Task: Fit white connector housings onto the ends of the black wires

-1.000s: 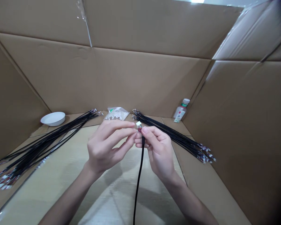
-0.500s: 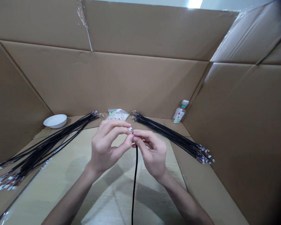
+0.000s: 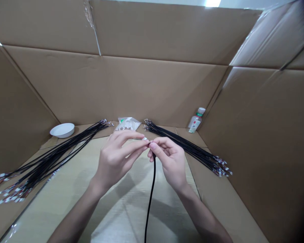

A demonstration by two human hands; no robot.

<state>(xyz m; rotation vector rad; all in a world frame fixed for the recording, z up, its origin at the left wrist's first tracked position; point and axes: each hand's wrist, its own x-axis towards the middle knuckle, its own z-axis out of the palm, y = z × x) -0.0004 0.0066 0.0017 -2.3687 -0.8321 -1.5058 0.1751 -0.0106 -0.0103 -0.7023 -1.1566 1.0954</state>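
A black cable (image 3: 151, 195) hangs down from my fingertips and runs out at the bottom edge of the head view. My right hand (image 3: 170, 160) pinches its upper end between thumb and forefinger. Close against it, my left hand (image 3: 119, 157) has its fingertips pressed together on a small white connector (image 3: 145, 138) and the thin wires at the cable's end. The fingertips cover most of the wires, so how they meet the connector cannot be made out.
Black cables with white connectors lie in a left bundle (image 3: 55, 155) and a right bundle (image 3: 184, 145). At the back are a white bowl (image 3: 62, 130), a clear bag of small white parts (image 3: 128, 124) and a bottle (image 3: 196, 120). Cardboard walls (image 3: 142, 87) surround the work surface.
Both hands have shifted slightly to the right with the cable. The left fingers have straightened and drawn closer together, and the connector has moved slightly right.
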